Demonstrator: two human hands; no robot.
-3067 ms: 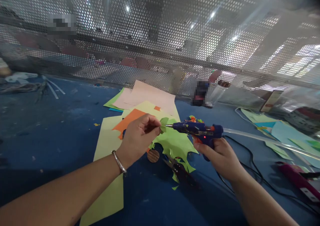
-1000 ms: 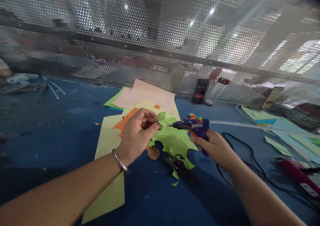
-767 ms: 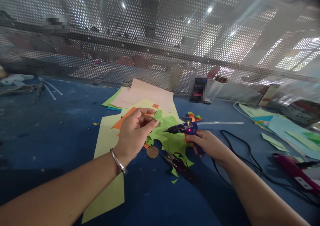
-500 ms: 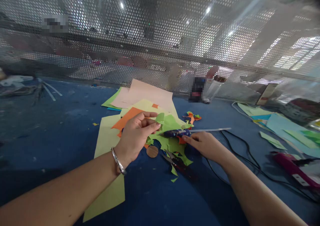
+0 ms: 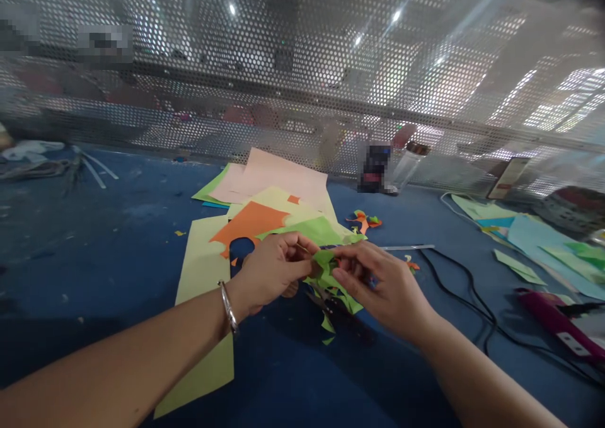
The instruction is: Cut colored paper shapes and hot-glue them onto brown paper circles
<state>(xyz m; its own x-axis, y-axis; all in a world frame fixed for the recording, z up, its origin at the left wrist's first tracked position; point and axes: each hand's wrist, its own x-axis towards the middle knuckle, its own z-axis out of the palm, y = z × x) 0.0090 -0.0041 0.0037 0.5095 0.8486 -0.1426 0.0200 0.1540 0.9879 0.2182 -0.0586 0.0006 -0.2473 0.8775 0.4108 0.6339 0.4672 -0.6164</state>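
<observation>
A small cut piece of green paper (image 5: 324,260) is pinched between the fingertips of both hands, low over the table. My left hand (image 5: 276,267), with a silver bangle at its wrist, grips the piece's left side. From the right, my right hand (image 5: 380,283) closes its thumb and fingers on the other side. Behind the right hand lies a glue gun, mostly hidden; its clear glue stick (image 5: 407,248) pokes out to the right. Under the hands are green paper scraps (image 5: 352,303) and partly covered dark-handled scissors (image 5: 322,299).
Yellow paper (image 5: 201,277), an orange sheet (image 5: 250,220) and pink sheets (image 5: 288,173) lie left and behind. At right are a black cord (image 5: 466,289), a magenta power strip (image 5: 558,324) and blue-green papers (image 5: 534,239). A perforated metal screen (image 5: 283,100) stands behind.
My right hand has let go of the glue gun and moved left to grip the green piece. My left hand has shifted right and slightly down with that piece.
</observation>
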